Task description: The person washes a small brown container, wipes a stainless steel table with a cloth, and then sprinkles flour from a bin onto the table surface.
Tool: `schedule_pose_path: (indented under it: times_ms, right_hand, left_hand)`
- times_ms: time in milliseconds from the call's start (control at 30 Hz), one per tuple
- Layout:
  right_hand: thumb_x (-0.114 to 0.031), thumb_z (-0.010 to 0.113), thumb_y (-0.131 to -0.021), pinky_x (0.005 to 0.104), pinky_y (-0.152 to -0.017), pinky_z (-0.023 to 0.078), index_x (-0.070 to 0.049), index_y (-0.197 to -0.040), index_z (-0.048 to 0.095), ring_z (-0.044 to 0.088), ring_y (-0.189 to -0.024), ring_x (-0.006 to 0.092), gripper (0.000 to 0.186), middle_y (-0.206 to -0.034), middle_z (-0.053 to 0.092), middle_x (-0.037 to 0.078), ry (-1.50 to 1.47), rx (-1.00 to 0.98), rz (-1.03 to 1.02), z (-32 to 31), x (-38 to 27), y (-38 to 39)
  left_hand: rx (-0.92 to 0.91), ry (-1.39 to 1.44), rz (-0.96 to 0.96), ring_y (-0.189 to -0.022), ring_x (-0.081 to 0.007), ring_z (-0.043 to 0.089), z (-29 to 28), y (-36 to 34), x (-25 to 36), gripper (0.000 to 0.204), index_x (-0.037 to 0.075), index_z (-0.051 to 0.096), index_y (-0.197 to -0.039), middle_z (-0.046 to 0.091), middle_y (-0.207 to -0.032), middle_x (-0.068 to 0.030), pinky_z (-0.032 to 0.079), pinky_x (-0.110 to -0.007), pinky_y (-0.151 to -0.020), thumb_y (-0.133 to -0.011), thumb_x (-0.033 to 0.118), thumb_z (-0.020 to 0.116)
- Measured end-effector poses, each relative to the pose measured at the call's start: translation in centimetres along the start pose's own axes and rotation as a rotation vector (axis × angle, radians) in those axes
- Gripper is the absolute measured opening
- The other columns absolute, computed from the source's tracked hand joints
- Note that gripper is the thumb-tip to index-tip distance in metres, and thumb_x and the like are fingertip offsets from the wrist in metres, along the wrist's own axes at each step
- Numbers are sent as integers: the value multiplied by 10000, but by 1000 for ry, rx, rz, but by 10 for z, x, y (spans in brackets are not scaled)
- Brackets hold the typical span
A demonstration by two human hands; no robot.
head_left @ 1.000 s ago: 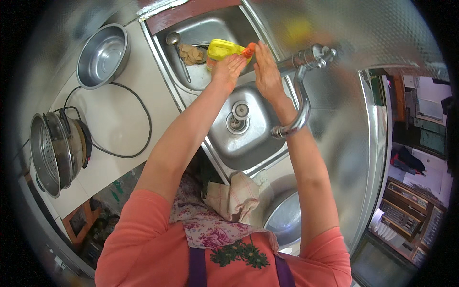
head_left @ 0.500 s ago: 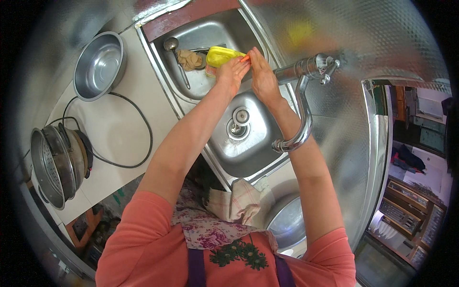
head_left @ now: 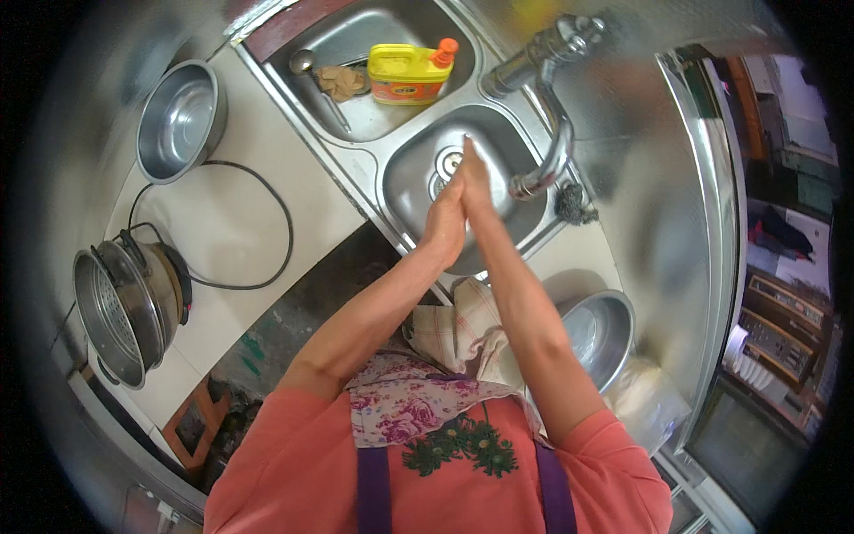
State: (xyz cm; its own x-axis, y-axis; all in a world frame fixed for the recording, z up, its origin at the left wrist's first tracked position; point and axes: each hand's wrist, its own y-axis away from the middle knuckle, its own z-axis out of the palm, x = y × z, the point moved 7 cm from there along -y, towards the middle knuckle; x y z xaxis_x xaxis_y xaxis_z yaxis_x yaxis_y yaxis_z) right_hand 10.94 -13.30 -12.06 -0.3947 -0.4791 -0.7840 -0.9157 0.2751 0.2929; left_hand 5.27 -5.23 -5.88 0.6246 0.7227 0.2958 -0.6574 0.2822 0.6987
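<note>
My left hand [head_left: 444, 218] and my right hand [head_left: 476, 184] meet palm to palm over the nearer sink basin [head_left: 409, 193], fingers straight and nothing visible held. Whether anything lies between the palms cannot be seen. The curved chrome tap [head_left: 556, 129] reaches over this basin, just right of my hands. In the far basin [head_left: 342, 31] a yellow bottle [head_left: 405, 84] with an orange pump top [head_left: 444, 52] lies beside a crumpled brown cloth [head_left: 340, 83] and a metal ladle [head_left: 302, 62].
The left counter [head_left: 240, 214] holds a steel bowl [head_left: 173, 125], stacked pots with a steamer [head_left: 107, 320] and a looped black cable [head_left: 285, 258]. A dark scrubber [head_left: 574, 203] sits right of the sink, another bowl [head_left: 605, 334] below it, and a checked towel [head_left: 458, 325] near my waist.
Both hands have left the bottle's pump in the far basin and come down toward me over the nearer basin, now pressed together. The bottle and its top are uncovered.
</note>
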Motion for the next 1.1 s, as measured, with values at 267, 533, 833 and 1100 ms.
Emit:
schedule_pose_path:
  times_ms: [267,533,833,1100]
  right_hand:
    - [-469,278,-951,309,-1105,133,4,-1387,268,218,-1353,263,643,-1432,283,179,-448,-87,204,-38,-17,57]
    - [-324,271,-967,331,-1118,124,-23,-1402,259,138,-1382,287,529,-1483,184,159,38,-10,-76,-49,-5,88]
    - [28,454,-811,334,-947,377,54,-1112,534,523,-1037,280,312,-1164,531,161,57,-107,-273,-71,-60,161]
    - [70,406,-882,326,-934,444,31,-1050,527,548,-1016,233,211,-1084,552,143,-1622,366,484,-65,-22,149]
  left_hand:
    - [-207,-252,-21,-1326,-181,272,18,20,-45,527,96,267,-1413,295,-1449,-42,186,-306,-1091,-979,394,268]
    - [-291,-90,-149,-1225,-165,400,15,16,-52,575,128,315,-1386,406,-1359,-34,317,-325,-1020,-934,469,411]
    - [-236,-187,-368,-557,-114,464,16,14,-50,352,22,571,-1070,472,-621,9,440,-255,-589,-806,225,683]
    - [-370,87,-314,-556,-186,519,49,47,-62,294,51,551,-998,480,-586,-47,495,-350,-667,-843,285,637]
